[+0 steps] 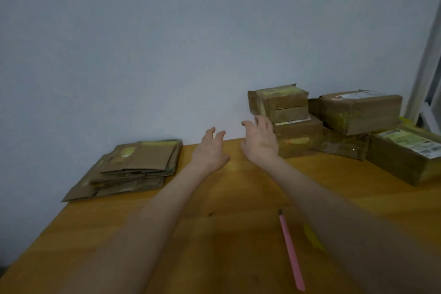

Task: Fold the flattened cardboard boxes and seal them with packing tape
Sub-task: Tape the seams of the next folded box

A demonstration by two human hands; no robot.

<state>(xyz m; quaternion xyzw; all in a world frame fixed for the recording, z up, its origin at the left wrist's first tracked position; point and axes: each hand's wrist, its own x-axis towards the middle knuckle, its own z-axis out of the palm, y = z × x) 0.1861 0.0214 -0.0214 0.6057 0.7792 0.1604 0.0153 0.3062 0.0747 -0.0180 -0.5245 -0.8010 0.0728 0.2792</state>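
Five assembled boxes [360, 112], by rough count, piled at the right rear of the table [214, 198], labels showing on several; a good share looks done; stack of flattened boxes [136, 164] lies at the left rear by the wall [167, 43], several sheets deep, none folded yet; call it around halfway, judgement only. Left hand [210, 150] hovers over the table between the two piles, fingers spread and loosely bent, holding nothing; right hand [260, 141] likewise spread and empty, fingertips up beside the small top box [281, 100]; touching or just short, cannot tell. No tape roll identifiable; yellow object [312, 238] mostly hidden under the right forearm; pink pen [291, 250] lies near it. Next likely: pull a flat.
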